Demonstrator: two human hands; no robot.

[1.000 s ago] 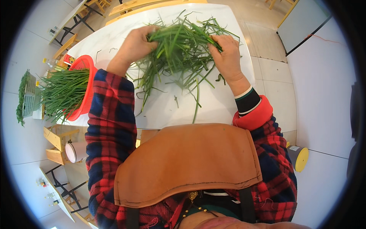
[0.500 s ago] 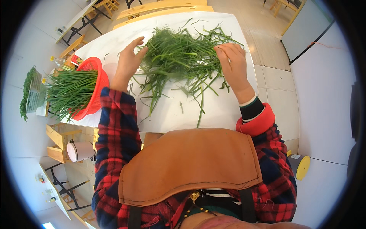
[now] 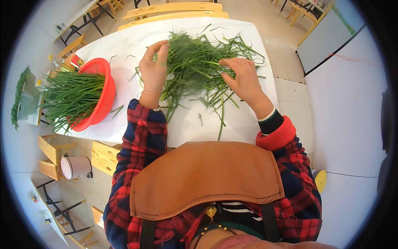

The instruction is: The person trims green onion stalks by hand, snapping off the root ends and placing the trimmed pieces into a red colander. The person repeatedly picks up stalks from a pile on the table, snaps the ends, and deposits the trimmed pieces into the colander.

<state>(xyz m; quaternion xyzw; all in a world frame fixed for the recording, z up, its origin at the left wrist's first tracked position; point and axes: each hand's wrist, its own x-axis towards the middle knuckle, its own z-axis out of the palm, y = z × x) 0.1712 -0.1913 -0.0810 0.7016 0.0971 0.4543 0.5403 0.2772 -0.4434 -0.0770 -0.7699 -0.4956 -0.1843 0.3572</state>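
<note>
A loose, tangled heap of long green chives [image 3: 195, 62] covers the far middle of the white table. At the heap's left side is my left hand [image 3: 152, 71], its thumb and index fingertips brought together; anything between them is too small to make out. My right hand [image 3: 245, 81] reaches over the heap's right side. Its thumb stands apart from the fingers, whose tips touch the chives near a pale stalk. On the left, a red plastic basket [image 3: 108, 93] holds a thick bundle of long, straight chives [image 3: 76, 91].
Loose stalks lie on the white table [image 3: 188, 128] near its front edge. Beyond the basket are bottles and a light green crate [image 3: 28, 97] with leafy greens. A wooden bench [image 3: 174, 8] stands past the table's far edge. A pinkish bin [image 3: 76, 167] is on the floor at left.
My left hand has moved right to the heap, and its thumb and index finger have come together. My right hand has moved left over the chives, its thumb now apart from the fingers.
</note>
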